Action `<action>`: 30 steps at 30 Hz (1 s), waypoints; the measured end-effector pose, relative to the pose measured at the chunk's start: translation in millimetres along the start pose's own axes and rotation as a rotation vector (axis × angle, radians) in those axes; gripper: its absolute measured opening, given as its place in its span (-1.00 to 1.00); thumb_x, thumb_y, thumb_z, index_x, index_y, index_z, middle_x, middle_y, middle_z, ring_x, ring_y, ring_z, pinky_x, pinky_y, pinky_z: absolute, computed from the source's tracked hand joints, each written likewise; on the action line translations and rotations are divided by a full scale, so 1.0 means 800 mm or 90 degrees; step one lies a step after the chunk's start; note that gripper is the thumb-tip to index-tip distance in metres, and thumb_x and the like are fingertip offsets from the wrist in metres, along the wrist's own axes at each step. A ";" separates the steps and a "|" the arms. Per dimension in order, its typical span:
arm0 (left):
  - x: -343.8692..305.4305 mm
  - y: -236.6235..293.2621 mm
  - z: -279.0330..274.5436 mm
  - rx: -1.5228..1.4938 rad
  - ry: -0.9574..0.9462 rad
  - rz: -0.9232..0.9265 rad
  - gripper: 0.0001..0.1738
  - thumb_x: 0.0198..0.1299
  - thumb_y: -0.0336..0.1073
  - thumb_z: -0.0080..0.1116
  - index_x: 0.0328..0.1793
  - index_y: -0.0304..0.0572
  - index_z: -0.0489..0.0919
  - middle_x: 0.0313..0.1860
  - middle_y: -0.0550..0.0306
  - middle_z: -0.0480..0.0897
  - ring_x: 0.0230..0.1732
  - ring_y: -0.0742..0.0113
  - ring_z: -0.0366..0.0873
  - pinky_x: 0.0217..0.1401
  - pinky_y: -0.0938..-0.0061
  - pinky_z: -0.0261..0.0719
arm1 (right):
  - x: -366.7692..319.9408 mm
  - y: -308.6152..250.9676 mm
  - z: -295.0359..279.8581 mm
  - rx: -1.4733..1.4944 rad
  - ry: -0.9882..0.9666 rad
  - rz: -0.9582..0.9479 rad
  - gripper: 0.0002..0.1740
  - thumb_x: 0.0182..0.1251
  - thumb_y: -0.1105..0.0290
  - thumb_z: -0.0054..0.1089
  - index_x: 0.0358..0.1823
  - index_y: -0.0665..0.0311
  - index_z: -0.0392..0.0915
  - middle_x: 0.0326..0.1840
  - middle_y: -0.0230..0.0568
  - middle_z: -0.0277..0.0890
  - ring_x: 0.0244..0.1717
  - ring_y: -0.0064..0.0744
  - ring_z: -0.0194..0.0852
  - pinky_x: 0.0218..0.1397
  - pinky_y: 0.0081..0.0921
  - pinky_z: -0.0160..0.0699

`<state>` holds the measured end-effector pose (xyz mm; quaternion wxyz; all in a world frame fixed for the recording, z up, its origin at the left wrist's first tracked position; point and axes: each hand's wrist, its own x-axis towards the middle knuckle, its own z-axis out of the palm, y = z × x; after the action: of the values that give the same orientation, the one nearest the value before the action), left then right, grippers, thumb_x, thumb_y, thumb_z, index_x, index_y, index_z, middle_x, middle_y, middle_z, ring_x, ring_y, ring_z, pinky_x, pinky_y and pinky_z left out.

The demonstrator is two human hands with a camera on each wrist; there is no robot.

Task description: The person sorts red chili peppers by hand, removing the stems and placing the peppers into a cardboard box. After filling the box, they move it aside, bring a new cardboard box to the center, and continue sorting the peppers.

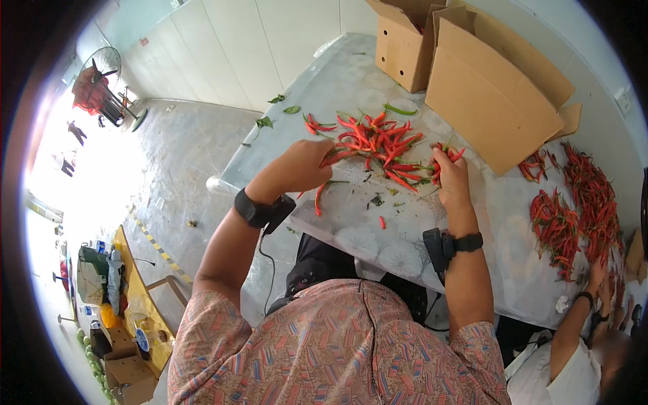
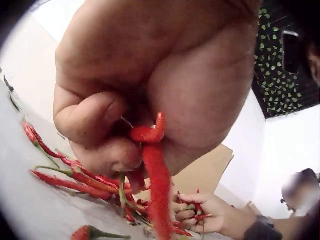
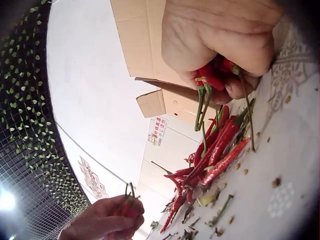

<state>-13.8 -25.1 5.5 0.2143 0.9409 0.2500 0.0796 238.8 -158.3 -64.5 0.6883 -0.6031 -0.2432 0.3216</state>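
Note:
My left hand [image 1: 305,165] is at the left edge of a loose pile of red chili peppers [image 1: 381,143] on the table. Its fingers curl round a few red chilies [image 2: 159,192], whose tips poke out below the fist in the left wrist view. At the pile's right side, my right hand [image 1: 453,179] grips a small bunch of chilies [image 3: 212,80], green stems hanging from between finger and thumb. Below the left hand a single chili [image 1: 318,201] lies near the table edge. The palm sides of both grips are partly hidden.
Two cardboard boxes [image 1: 489,94] stand at the back of the table [image 1: 405,233]. Larger chili heaps [image 1: 587,196] lie to the right, where another person's hand [image 1: 598,275] reaches in. Loose leaves [image 1: 264,122] and stem scraps are scattered about. A fan [image 1: 101,74] stands far left.

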 end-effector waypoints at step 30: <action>0.113 -0.034 0.032 -0.216 0.065 -0.065 -0.76 0.05 -0.28 0.16 -0.23 -0.30 0.54 -0.47 0.06 0.58 -0.45 0.32 0.52 -0.37 0.45 0.46 | 0.001 -0.002 -0.002 -0.004 -0.015 0.003 -0.87 0.26 0.38 0.05 -0.23 0.26 0.49 -0.56 -0.43 0.38 -0.64 -0.66 0.30 -0.61 -0.69 0.26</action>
<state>58.4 32.7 -25.6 0.3603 0.8722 0.2909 0.1574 240.5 -158.7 -63.3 0.6827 -0.6019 -0.2507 0.3298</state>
